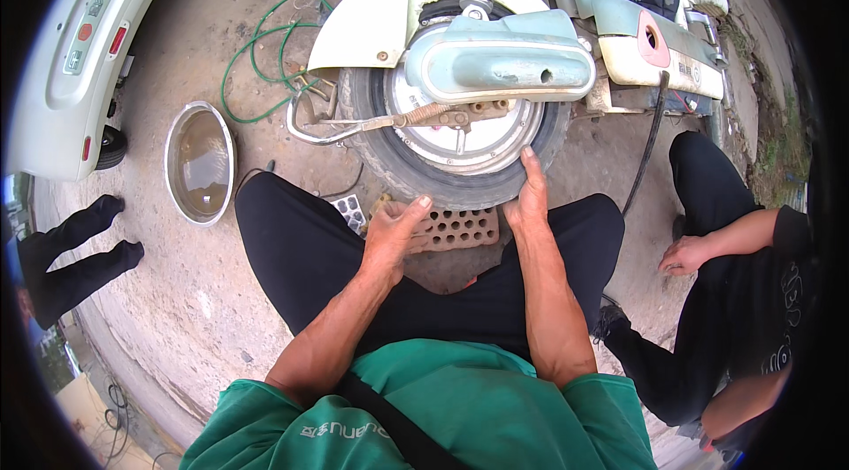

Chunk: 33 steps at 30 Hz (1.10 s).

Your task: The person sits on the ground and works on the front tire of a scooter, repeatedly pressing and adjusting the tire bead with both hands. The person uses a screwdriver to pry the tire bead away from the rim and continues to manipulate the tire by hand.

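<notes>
The scooter's rear tire (363,116) surrounds a silver hub (464,156) beneath a pale blue housing (495,54) and white fender (349,37). My right hand (533,196) grips the tire's lower right, thumb up on the sidewall. My left hand (395,233) is at the lower left edge of the tire, its thumb raised toward the rubber; its fingers are blurred and partly hidden. Below the tire, between my knees, sits a perforated red brick (460,229), with a small sheet of patches (352,212) to its left.
A metal basin of murky water (199,165) stands left, near a white car (75,54) and another person's legs (88,249). A green hose (252,68) loops behind the basin. A crouching person (725,284) is close on my right, beside a black hose (644,156).
</notes>
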Motion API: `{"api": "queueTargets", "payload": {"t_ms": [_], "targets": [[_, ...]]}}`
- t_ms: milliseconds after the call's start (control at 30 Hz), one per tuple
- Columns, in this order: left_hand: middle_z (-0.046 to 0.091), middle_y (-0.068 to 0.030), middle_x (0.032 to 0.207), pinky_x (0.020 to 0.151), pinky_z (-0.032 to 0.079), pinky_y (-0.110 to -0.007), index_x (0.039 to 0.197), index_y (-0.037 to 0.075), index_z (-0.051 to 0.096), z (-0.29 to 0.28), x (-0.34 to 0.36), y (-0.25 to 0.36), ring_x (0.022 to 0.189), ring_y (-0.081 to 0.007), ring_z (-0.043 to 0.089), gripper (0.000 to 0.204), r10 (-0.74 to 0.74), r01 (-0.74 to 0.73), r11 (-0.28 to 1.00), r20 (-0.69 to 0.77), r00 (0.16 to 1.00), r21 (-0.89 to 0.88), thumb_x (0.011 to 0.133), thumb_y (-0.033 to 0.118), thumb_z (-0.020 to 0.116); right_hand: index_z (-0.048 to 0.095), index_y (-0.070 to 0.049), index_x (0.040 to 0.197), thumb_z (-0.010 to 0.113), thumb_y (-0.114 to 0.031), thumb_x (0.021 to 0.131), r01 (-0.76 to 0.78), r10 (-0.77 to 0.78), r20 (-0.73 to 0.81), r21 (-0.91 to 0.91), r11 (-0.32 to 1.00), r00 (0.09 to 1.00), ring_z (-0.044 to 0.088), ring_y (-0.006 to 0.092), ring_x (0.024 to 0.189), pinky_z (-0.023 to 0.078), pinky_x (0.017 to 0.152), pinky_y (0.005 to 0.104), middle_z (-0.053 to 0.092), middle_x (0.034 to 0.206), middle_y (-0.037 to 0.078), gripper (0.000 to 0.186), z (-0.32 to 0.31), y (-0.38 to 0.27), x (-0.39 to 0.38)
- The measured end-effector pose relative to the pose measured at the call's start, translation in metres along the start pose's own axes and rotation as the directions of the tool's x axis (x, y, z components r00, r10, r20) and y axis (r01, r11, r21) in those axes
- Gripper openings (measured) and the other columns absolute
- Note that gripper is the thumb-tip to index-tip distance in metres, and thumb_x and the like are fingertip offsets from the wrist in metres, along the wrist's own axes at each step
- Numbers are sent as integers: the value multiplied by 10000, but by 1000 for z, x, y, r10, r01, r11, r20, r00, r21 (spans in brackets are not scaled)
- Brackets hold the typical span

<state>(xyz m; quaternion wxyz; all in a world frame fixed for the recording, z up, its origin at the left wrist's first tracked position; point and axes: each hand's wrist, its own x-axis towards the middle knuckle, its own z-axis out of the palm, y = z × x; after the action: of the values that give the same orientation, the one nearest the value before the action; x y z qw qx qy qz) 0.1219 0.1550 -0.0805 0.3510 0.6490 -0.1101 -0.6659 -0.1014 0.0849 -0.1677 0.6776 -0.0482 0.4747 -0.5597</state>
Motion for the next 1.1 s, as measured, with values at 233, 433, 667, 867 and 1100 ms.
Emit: {"api": "queueTargets", "payload": {"t_ms": [233, 433, 667, 867, 1100], "targets": [[573, -119, 1546, 1259, 402, -521, 1603, 64, 432, 35, 43, -13, 1472, -264, 514, 766, 307, -197, 805, 108, 946, -559, 951, 211, 807, 471, -13, 1596, 731, -373, 1043, 15, -15, -13, -21, 1000, 1000, 531, 326, 1463, 424, 1248, 537, 549, 1592, 162, 709, 4, 1, -1], [646, -130, 1447, 1208, 467, -483, 1527, 8, 512, 25, 60, -24, 1361, -268, 611, 670, 350, -194, 806, 186, 918, -559, 938, 168, 788, 423, -5, 1639, 649, -515, 1095, 8, -17, -106, -89, 996, 994, 485, 328, 1517, 401, 1263, 520, 490, 1659, 175, 779, 12, -6, -1], [630, -142, 1428, 1203, 455, -418, 1543, -18, 458, 25, 68, -28, 1328, -245, 614, 766, 354, -213, 793, 146, 924, -570, 873, 71, 820, 426, 142, 1595, 682, -685, 1006, -88, -151, -510, -416, 905, 847, 651, 326, 1329, 552, 1105, 457, 576, 1553, 251, 1047, 53, -50, 22], [653, -142, 1407, 1176, 478, -425, 1547, -30, 470, 24, 60, -21, 1314, -248, 633, 712, 298, -175, 823, 147, 943, -541, 909, 54, 776, 498, 163, 1542, 588, -805, 990, -93, -152, -450, -477, 874, 880, 645, 307, 1332, 539, 1100, 431, 640, 1488, 246, 1118, 26, -38, 41], [630, -143, 1446, 1206, 448, -423, 1565, -25, 445, 23, 55, -18, 1340, -247, 617, 739, 259, -143, 823, 139, 956, -550, 900, -3, 768, 434, 67, 1625, 431, -761, 1083, -177, -77, -482, -460, 870, 873, 645, 296, 1375, 565, 1123, 420, 611, 1542, 214, 989, 39, -33, 45]]}}
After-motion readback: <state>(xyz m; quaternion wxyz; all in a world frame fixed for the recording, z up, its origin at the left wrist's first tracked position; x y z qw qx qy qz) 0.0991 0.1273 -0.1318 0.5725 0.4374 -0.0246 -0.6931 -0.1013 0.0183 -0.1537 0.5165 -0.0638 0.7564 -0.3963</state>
